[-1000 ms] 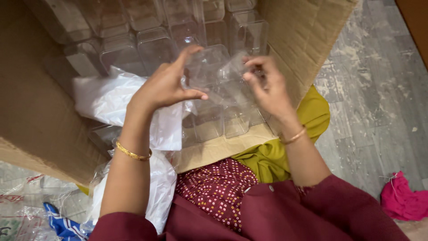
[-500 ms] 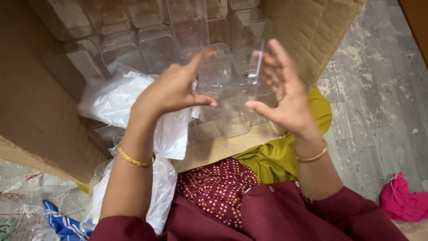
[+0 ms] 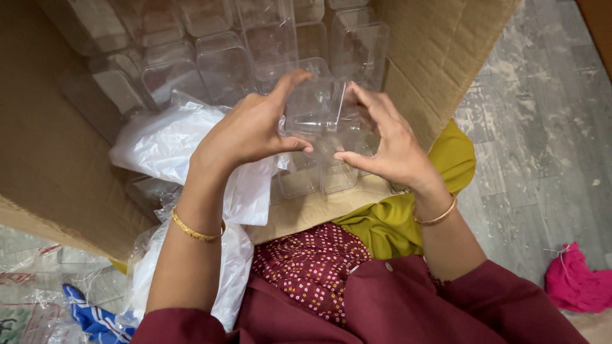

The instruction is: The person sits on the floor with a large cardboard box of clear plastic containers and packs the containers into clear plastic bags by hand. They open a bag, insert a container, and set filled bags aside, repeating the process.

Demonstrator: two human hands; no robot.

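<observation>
Cardboard box [image 3: 57, 159] walls are seen close on both sides. Clear plastic container [image 3: 317, 105] is held above stacked containers [image 3: 223, 64], left hand [image 3: 248, 130] and right hand [image 3: 392, 143] grips closed on its edges.

A large cardboard box [image 3: 440, 57] stands open on grey plank flooring [image 3: 542, 146] — rows of clear plastic containers [image 3: 223, 64] packed inside, white plastic wrap [image 3: 166, 140] spilling out. A pink cloth [image 3: 577, 286] lies nearby.

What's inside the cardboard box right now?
The cardboard box holds rows of clear plastic containers and a white plastic bag. The bag and both hands hide whatever lies beneath them.
</observation>
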